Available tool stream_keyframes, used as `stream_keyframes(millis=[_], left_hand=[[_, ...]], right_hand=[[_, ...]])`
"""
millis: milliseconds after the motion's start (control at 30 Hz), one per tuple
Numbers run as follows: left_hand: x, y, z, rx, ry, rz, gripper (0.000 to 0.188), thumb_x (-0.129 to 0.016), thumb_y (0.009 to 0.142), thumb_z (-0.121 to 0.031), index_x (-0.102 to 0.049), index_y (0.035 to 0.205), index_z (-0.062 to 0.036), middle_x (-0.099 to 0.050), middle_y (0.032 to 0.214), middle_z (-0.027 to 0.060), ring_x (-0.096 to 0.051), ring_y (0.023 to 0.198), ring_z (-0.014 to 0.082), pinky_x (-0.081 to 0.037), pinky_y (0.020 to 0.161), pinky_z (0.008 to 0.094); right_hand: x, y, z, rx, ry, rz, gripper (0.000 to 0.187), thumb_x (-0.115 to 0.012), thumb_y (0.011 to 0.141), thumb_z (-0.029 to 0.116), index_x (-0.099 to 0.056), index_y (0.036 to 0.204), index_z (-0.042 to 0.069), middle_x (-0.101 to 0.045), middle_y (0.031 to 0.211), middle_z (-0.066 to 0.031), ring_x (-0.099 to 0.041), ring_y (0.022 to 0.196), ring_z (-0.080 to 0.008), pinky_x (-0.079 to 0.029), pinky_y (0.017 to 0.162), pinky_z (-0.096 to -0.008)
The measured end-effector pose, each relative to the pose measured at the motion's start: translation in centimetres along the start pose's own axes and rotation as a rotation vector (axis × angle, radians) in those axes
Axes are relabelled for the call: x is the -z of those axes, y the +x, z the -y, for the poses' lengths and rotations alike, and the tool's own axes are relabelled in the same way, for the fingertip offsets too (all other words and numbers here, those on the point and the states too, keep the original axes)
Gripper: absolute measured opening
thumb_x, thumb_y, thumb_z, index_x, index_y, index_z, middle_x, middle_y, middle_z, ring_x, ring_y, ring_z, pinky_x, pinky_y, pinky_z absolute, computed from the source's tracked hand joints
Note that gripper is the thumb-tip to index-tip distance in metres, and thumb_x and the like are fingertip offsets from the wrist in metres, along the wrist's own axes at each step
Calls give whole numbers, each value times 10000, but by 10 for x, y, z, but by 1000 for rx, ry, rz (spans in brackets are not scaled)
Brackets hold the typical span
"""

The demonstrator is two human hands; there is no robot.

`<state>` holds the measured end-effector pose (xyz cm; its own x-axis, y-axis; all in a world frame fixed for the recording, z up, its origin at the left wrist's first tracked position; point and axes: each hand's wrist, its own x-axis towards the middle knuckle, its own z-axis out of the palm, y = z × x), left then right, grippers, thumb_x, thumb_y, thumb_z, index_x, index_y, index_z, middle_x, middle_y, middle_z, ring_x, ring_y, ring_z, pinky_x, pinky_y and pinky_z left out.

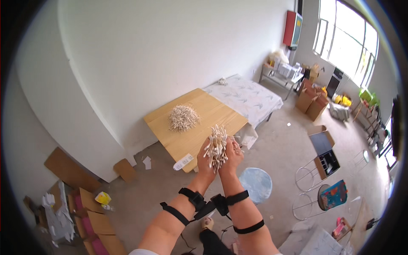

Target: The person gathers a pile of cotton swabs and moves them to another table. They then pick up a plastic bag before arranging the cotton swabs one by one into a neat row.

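Observation:
Between my two cupped hands is a thick bunch of cotton swabs point(217, 146), white-tipped with pale sticks pointing many ways. My left hand point(204, 159) wraps the bunch from the left, and my right hand point(232, 157) presses on it from the right. Both are raised over the near right part of a light wooden table point(170, 142). On that table, farther left, lies a round heap of loose cotton swabs point(184, 118). A white printed strip or packet point(183, 162) rests at the table's near left edge. Black straps circle both my forearms.
Behind the wooden table stands another table with a leaf-patterned cloth point(242, 95). A stool with a pale blue cover point(256, 185) is close by my right forearm. Opened cardboard boxes point(100, 221) sit at lower left. More stools and an open box point(325, 163) are at right.

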<state>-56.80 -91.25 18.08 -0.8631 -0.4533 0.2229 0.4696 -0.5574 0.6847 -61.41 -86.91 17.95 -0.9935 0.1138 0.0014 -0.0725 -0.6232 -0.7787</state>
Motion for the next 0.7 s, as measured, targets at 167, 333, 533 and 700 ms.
stream_keyframes(millis=[167, 333, 533, 700], left_hand=[[77, 124, 4, 83, -244, -178, 342, -452, 999, -157, -499, 1305, -11, -626, 1137, 80, -627, 1003, 170, -526, 886, 313], [149, 218, 22, 73, -98, -363, 319, -437, 1010, -218, -542, 1241, -24, -632, 1129, 96, -632, 993, 195, -522, 891, 329], [257, 325, 110, 235, -174, -569, 434, -392, 1027, -397, -576, 1194, -41, -660, 1075, 72, -641, 957, 191, -524, 869, 335], [358, 395, 183, 356, -229, -718, 423, -474, 1002, -402, -589, 1188, -39, -659, 1058, 48, -639, 936, 163, -529, 833, 326]], right_hand=[[-80, 78, -92, -146, 16, -27, 172, -700, 850, 79, -685, 961, -51, -657, 815, -11, -568, 683, -59, -460, 613, -213], [-127, 149, -179, -322, -18, 22, 133, -689, 858, 80, -663, 945, -18, -637, 813, -4, -572, 683, -70, -457, 602, -219], [-102, 258, -347, -450, -130, 0, 309, -602, 935, 253, -617, 1025, -42, -687, 996, -49, -644, 911, -195, -509, 718, -362], [-101, 331, -438, -552, -97, 15, 153, -683, 862, 115, -659, 947, -10, -639, 840, -30, -572, 728, -109, -453, 620, -265]])
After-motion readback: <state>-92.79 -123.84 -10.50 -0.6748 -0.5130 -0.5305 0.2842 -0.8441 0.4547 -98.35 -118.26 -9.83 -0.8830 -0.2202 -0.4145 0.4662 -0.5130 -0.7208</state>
